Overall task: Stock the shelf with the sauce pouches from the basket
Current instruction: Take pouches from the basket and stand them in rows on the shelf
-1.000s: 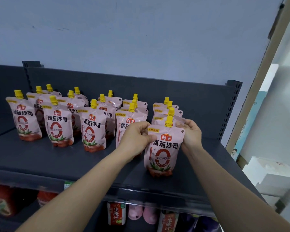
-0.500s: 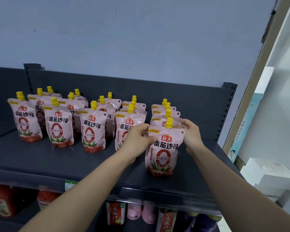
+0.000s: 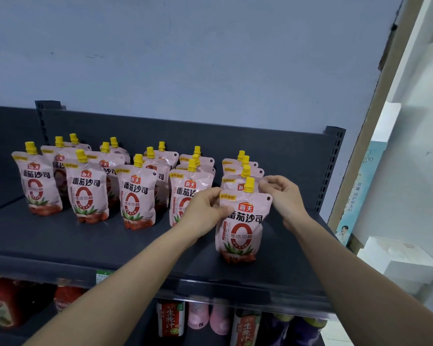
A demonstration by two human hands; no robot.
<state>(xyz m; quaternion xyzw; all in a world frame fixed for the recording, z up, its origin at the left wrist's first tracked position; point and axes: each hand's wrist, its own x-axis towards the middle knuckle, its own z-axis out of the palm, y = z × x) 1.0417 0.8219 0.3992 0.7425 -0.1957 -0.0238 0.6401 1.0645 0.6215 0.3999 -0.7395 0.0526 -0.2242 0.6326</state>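
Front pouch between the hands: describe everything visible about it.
The front pouch is a glossy pink stand-up sachet with a yellow cap, a red logo, dark characters, a red ring and tomato artwork. It stands upright on the dark shelf near the front, heading the rightmost row. The left hand pinches its upper left edge; the right hand is curled by its upper right corner, contact unclear.

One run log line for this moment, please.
left hand grips front pouch | right hand beside its top, grip unclear | pouch upright on shelf
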